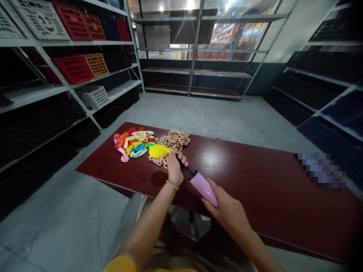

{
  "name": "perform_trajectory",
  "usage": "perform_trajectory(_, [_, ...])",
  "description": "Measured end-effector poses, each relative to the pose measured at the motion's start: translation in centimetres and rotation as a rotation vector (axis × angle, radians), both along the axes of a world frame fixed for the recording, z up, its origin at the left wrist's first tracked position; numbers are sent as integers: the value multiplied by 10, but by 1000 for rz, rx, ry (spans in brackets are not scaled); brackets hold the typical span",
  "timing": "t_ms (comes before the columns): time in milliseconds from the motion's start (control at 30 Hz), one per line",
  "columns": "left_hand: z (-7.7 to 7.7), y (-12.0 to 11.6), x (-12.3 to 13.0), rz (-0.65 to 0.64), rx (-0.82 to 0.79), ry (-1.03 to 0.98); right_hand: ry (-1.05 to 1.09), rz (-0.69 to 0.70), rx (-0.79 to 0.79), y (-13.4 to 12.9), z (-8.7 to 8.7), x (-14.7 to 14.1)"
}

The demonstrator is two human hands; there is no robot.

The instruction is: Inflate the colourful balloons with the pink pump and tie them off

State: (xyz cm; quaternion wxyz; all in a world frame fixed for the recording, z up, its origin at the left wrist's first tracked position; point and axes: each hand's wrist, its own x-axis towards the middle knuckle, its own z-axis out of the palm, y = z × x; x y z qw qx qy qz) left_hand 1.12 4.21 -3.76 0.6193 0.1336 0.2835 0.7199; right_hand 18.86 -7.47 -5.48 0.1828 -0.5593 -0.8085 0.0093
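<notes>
A yellow balloon, slightly filled, sits on the front end of a hand pump with a pink body and black nozzle. My left hand is closed round the balloon's neck and the black front part of the pump. My right hand grips the pink body, lower and to the right. Just beyond the balloon lies a heap of tan, string-like pieces, partly hidden by the balloon and my left hand. Left of it is a pile of limp balloons in several colours.
The dark red table stretches to the right, where a blurred-out item lies near its far edge. Metal shelves with coloured crates stand at the left, with more shelving at the back and right.
</notes>
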Motion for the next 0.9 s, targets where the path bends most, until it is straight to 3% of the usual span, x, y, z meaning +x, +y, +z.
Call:
perform_trajectory(167, [-7, -4, 9, -41, -4, 12, 38, -27, -7, 7, -4, -10])
perform_trajectory(333, [-11, -7, 12, -58, 15, 104, 108, 20, -35, -6, -10, 0])
perform_trajectory(633, [15, -28, 17, -148, 161, 24, 166, 28, -30, -36, -2, 28])
perform_trajectory(900, [28, -35, 7, -227, 229, 51, 68, 26, 71, -31, 2, 28])
